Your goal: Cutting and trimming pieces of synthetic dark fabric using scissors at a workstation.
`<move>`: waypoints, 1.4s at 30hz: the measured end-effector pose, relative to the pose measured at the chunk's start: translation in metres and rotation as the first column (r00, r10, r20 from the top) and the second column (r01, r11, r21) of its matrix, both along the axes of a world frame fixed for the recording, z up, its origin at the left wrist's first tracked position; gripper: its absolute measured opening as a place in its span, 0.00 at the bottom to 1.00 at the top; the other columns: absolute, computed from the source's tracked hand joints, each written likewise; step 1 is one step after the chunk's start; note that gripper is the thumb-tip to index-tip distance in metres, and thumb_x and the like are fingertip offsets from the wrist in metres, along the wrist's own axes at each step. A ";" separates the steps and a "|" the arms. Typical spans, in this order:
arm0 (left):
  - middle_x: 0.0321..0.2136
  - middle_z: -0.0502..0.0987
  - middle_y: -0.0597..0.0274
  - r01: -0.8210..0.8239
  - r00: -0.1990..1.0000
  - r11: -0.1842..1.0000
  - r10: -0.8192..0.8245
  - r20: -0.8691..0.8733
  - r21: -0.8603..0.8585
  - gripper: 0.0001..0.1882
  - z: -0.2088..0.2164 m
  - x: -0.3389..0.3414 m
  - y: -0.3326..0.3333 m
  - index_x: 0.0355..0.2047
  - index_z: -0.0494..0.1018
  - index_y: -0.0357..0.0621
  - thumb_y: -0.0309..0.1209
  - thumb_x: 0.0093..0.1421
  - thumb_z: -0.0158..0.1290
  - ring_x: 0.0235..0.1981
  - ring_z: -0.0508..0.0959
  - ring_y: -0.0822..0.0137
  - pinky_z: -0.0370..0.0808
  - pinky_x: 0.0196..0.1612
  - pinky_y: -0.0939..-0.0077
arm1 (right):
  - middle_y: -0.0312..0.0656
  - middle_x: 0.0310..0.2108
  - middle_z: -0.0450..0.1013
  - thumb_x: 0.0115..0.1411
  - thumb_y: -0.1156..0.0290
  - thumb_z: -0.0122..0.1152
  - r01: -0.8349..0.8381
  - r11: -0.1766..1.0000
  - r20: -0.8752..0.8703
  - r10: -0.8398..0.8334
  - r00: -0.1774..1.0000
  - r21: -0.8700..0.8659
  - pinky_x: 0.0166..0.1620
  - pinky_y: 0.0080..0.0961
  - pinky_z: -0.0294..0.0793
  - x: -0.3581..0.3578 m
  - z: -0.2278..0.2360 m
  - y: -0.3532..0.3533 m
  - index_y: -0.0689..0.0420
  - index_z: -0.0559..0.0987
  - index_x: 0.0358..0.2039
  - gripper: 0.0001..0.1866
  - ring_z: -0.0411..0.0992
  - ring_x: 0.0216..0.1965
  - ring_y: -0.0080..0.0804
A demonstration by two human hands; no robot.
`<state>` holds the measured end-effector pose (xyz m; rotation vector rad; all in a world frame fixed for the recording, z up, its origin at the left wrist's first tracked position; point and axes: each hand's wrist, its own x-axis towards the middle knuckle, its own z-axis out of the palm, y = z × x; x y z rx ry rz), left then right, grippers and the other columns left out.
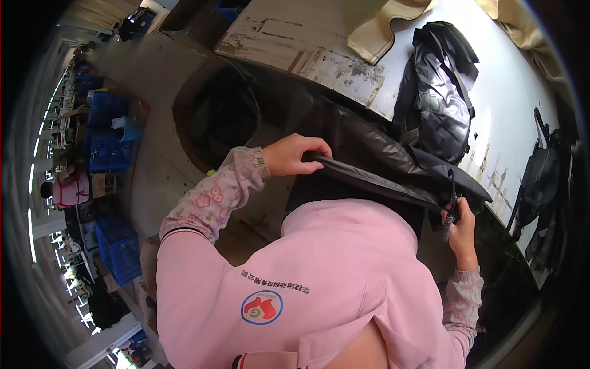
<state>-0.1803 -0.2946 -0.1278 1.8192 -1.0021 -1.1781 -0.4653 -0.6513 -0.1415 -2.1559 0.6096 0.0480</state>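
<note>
"Where was the black fabric (381,183)?"
"Along the table's (504,92) near edge — left hand (292,155) pinching its border, right hand (463,230) curled round a dark tool (453,215), scissors perhaps."
"Step?"
"Spreading the border, I judged; next move called for tension."

One left grip (298,155) and one right grip (461,229) are counted, with two floral sleeves (212,197) and one pink shirt (332,264). One dark tool (452,212) and one length of black material (376,182) are seen. One worktop (507,117), at least two black bundles (444,92) and two beige cloths (378,34) are shown. At least two blue crates (118,251) and one light-blue bucket (131,130) can be counted.
</note>
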 end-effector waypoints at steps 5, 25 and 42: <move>0.38 0.74 0.69 -0.153 0.936 0.965 0.073 -0.343 -0.213 0.11 -0.011 0.010 -0.002 0.42 0.71 0.40 0.24 0.60 0.56 0.41 0.74 0.78 0.70 0.48 0.81 | 0.40 0.22 0.68 0.52 0.86 0.59 0.004 1.000 0.025 -0.003 1.000 -0.027 0.31 0.19 0.65 0.009 0.007 -0.017 0.62 0.68 0.31 0.10 0.61 0.25 0.21; 0.41 0.72 0.69 -0.174 0.892 0.950 0.041 -0.450 -0.259 0.08 0.001 0.004 -0.015 0.45 0.70 0.42 0.26 0.66 0.50 0.44 0.69 0.79 0.66 0.50 0.83 | 0.49 0.28 0.75 0.51 0.83 0.59 -0.064 0.984 -0.047 0.057 0.997 -0.167 0.37 0.27 0.72 0.009 0.000 -0.033 0.67 0.74 0.39 0.13 0.73 0.29 0.36; 0.39 0.73 0.60 -0.110 0.963 0.944 0.179 0.202 -0.310 0.14 -0.017 -0.057 0.013 0.41 0.73 0.44 0.25 0.54 0.61 0.40 0.74 0.65 0.70 0.44 0.74 | 0.59 0.44 0.74 0.46 0.86 0.56 -0.098 0.940 -0.143 0.053 0.988 -0.326 0.53 0.38 0.69 -0.005 -0.021 -0.056 0.66 0.74 0.50 0.27 0.71 0.48 0.57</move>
